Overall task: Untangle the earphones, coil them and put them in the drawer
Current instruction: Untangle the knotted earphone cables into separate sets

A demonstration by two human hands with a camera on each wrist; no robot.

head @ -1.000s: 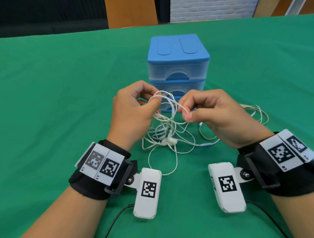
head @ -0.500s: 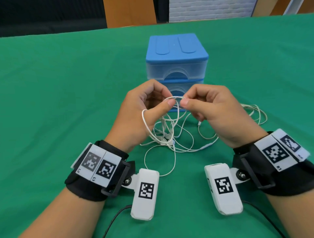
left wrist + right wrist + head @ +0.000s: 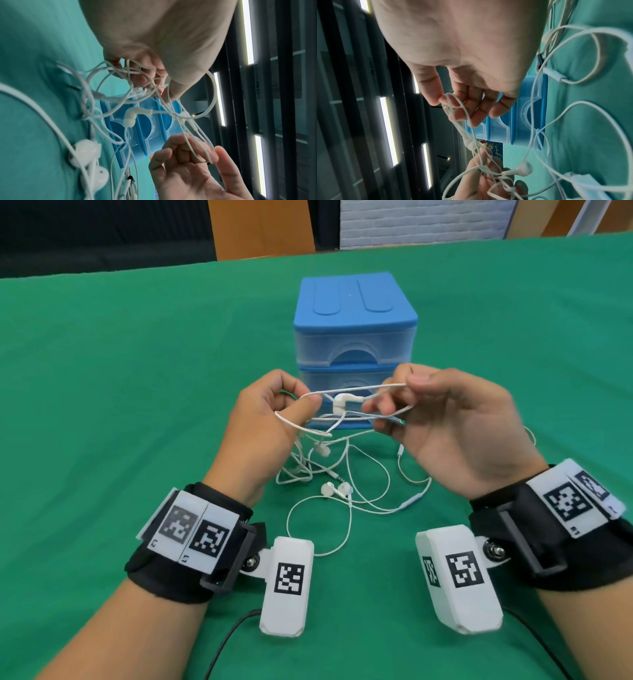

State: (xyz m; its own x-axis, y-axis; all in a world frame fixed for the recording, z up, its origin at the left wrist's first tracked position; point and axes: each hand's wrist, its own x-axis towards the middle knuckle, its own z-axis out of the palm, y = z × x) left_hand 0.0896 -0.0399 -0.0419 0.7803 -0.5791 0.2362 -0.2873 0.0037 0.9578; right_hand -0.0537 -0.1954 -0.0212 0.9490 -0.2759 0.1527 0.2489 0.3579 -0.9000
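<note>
White tangled earphones (image 3: 339,474) hang between both hands above the green table (image 3: 102,405). My left hand (image 3: 274,412) pinches a bunch of cable loops; its fingers (image 3: 149,75) curl round several strands. My right hand (image 3: 407,402) pinches a stretched loop between thumb and forefinger (image 3: 447,102). One earbud (image 3: 342,402) hangs on the taut strands between the hands, also seen as an earbud (image 3: 129,119) in the left wrist view. Two more earbuds (image 3: 337,490) and the inline remote (image 3: 412,499) lie on the table below. The blue drawer unit (image 3: 354,337) stands just behind, both drawers closed.
Loose cable trails on the cloth to the right of my right hand (image 3: 529,436). Black wrist straps with white camera boxes (image 3: 286,583) hang under both wrists. A dark cable (image 3: 226,642) runs off the near edge. The table's far edge meets wooden panels.
My hands have drawn apart and risen, stretching a loop taut between them. An earbud has come up out of the tangle onto the stretched strands; more cable now lies slack on the table.
</note>
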